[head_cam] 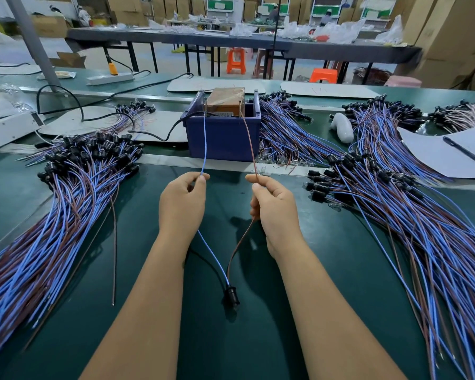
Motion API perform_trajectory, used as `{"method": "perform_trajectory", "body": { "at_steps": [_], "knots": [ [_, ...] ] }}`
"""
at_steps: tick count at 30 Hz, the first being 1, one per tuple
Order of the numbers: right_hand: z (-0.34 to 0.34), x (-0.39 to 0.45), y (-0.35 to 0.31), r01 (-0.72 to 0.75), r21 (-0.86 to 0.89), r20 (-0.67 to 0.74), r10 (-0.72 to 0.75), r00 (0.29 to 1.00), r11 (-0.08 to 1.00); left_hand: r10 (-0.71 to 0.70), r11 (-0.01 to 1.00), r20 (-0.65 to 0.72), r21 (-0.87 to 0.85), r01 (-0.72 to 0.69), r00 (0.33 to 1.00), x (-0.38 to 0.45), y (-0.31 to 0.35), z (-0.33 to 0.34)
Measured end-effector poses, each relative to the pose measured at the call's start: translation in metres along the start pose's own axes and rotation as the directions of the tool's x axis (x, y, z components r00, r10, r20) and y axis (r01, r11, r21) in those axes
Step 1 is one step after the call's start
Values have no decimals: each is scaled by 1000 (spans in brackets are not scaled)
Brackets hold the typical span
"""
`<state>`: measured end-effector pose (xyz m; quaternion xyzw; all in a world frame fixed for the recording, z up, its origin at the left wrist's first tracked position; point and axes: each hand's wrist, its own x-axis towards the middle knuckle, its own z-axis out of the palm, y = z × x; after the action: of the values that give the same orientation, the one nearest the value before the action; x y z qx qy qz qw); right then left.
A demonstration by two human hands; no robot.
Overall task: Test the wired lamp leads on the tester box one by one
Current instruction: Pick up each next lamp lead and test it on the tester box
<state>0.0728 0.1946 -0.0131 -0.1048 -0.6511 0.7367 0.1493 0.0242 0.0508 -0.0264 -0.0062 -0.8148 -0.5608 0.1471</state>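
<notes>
The tester box (225,101), brown and wrapped in tape, sits inside a blue bin (223,137) at the middle of the green bench. My left hand (183,202) pinches a blue lead (205,144) whose far end reaches up to the tester. My right hand (274,212) pinches the brown lead (248,135), which also runs up to the tester. Both leads pass below my hands and join at a black lamp socket (231,297) lying on the bench between my forearms.
Large piles of blue-and-brown wired sockets lie left (66,193) and right (395,204) of me, with more behind the bin. A loose brown wire (114,242) lies near the left pile. Paper with a pen (462,149) and a white handheld tool (342,127) lie at the right.
</notes>
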Motion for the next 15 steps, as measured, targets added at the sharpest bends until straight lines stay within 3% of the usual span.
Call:
{"method": "perform_trajectory", "body": {
  "at_steps": [15],
  "knots": [
    [0,0,0,-2,-4,13,2,1000,1000,3,1000,12,23,-4,1000,9,-3,1]
  ]
}}
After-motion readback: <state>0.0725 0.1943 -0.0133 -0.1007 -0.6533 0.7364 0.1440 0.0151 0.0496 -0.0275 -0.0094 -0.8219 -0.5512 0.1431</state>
